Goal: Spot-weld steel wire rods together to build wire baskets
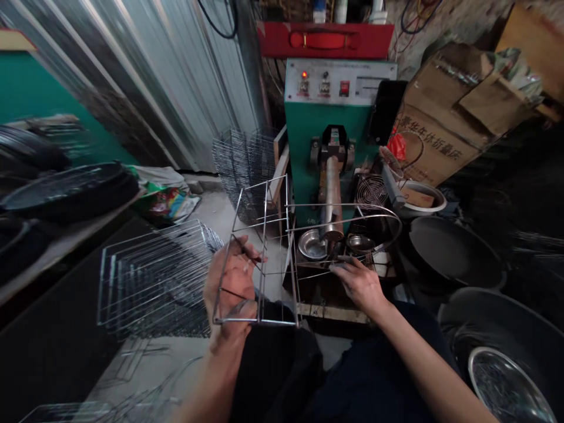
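Observation:
My left hand (231, 285) is closed round a rectangular wire frame (264, 274), gripping its near left side. From the frame a rounded wire loop (394, 220) reaches to the right, passing by the round metal electrode (333, 200) of a green welding machine (302, 153). My right hand (359, 283) pinches the near side of that loop with its fingertips. Whether the loop touches the electrode I cannot tell. Two small metal bowls, one of them a shiny bowl (314, 244), stand below the electrode.
Stacked wire frames (154, 282) stand at my left, with another wire stack (242, 170) by the corrugated wall. Large black pans (456, 252) lie at the right. Behind them are a cardboard box (434, 141) and a white basin (423, 200). A red toolbox (273, 40) sits above the machine.

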Demonstrator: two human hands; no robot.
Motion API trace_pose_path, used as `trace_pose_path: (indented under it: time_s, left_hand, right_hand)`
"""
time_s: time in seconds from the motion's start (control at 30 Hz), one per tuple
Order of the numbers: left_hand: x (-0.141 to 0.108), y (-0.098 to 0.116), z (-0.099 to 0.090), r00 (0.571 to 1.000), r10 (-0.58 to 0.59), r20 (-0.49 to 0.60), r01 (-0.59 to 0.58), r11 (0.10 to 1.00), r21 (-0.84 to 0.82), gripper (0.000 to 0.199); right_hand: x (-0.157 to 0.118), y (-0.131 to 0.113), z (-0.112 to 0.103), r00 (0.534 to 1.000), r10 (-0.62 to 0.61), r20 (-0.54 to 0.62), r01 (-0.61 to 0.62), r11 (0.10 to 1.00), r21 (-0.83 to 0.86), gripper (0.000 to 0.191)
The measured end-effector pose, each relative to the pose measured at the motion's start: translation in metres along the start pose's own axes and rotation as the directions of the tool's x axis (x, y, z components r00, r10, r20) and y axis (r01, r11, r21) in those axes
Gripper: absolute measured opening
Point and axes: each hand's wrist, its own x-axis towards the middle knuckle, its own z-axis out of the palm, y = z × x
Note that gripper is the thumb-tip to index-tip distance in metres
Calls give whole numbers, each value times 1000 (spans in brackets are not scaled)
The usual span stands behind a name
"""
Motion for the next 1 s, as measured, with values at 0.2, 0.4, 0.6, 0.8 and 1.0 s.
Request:
trace_pose_path:
  time_s: [0.2, 0.4, 0.6, 0.8, 1.0]
  left_hand:
    - [8, -2, 4, 999, 55, -4, -55, 998, -22, 62]
    - [12, -4, 2, 998, 58, -22, -59, 998, -38, 63]
    - [15, -12, -6, 997, 72, 3, -72, 997, -22, 61]
    - [25, -19, -11, 999, 50, -21, -51, 997, -63, 64]
    - [28, -20, -13, 1000, 26, -16, -26, 999, -47, 69]
  right_hand:
    - [7, 7, 1, 1000, -27, -11, 27, 999, -17, 36]
    - [12, 7, 2, 1000, -29, -8, 29, 1000, 1, 36]
    - [17, 10, 4, 999, -19, 37, 20, 1000, -22, 38]
    - [24, 10, 5, 999, -3, 42, 4, 1000, -22, 32]
    - [23, 6, -1, 994, 52, 101, -40, 992, -117, 30]
